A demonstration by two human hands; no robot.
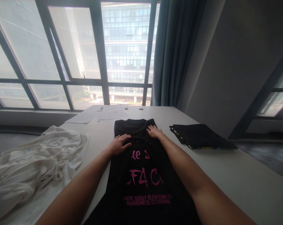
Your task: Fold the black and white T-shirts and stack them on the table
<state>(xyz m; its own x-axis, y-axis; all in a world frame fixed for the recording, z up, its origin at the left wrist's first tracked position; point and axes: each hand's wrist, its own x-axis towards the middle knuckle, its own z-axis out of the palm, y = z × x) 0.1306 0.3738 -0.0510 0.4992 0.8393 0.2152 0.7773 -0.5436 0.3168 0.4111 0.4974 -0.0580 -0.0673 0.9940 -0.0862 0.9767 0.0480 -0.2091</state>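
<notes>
A black garment (146, 162) with pink lettering lies lengthwise on the white table (235, 184), its near end running out of the bottom of the view. Near its far end, my left hand (119, 144) rests flat on the left edge with the fingers spread. My right hand (154, 131) lies a little farther off, on the right side of the far end, fingers also apart. Neither hand grips the cloth. The sides of the garment look folded inward, cutting off some of the lettering.
Crumpled white cloth (49, 156) covers the table's left side. Folded black items (202, 136) are stacked to the right. Papers (112, 112) lie at the far left, near two round holes in the tabletop. Windows and a grey curtain (173, 56) stand behind.
</notes>
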